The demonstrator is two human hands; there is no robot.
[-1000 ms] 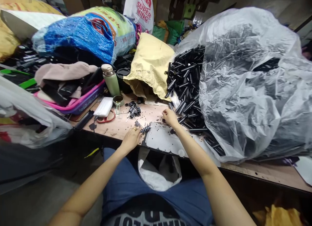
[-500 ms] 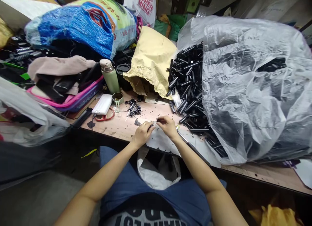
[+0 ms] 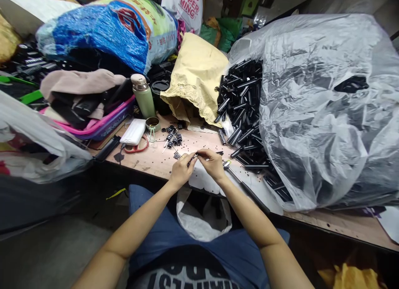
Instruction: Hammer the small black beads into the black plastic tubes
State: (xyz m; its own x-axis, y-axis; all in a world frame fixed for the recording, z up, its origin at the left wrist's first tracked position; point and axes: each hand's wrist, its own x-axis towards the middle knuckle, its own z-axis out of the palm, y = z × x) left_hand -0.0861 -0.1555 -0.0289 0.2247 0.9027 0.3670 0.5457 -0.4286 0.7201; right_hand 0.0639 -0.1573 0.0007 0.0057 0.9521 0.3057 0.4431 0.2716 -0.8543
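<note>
Over the near side of the worktop (image 3: 149,165), the left hand (image 3: 181,171) and right hand (image 3: 213,165) pinch a small dark part (image 3: 196,154) between them, I'd guess for fine control, black tubes (image 3: 241,110) heaped handily at right.

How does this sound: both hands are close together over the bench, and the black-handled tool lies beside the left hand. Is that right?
Wrong hand: the head view shows the black-handled tool beside the right hand, not the left hand. The rest stands.

Dark piece (image 3: 195,155), mostly hidden between left hand (image 3: 181,171) and right hand (image 3: 213,164); white bag (image 3: 189,13), top beyond the upper edge
</note>
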